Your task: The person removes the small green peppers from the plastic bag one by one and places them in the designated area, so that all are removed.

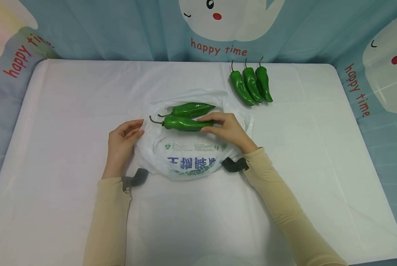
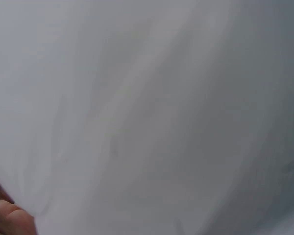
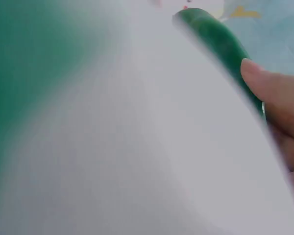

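Note:
A thin white plastic bag point(image 1: 198, 144) with blue and green print lies spread on the table. At its left edge my left hand point(image 1: 122, 142) pinches the plastic between thumb and fingers. My right hand point(image 1: 226, 127) grips a long green pepper point(image 1: 182, 123) near its tip, over the bag, its stem pointing left. Just behind it a second green pepper point(image 1: 193, 109) lies at the bag's opening. In the right wrist view the held pepper point(image 3: 218, 41) shows under the thumb, and blurred white plastic covers most of that view. White plastic also fills the left wrist view.
Three green peppers point(image 1: 251, 85) lie side by side at the back right of the white table point(image 1: 68, 96). Blue curtains point(image 1: 118, 29) with cartoon prints hang behind and beside the table. A dark camera mount point(image 1: 136, 178) sits at the left wrist, close to the bag.

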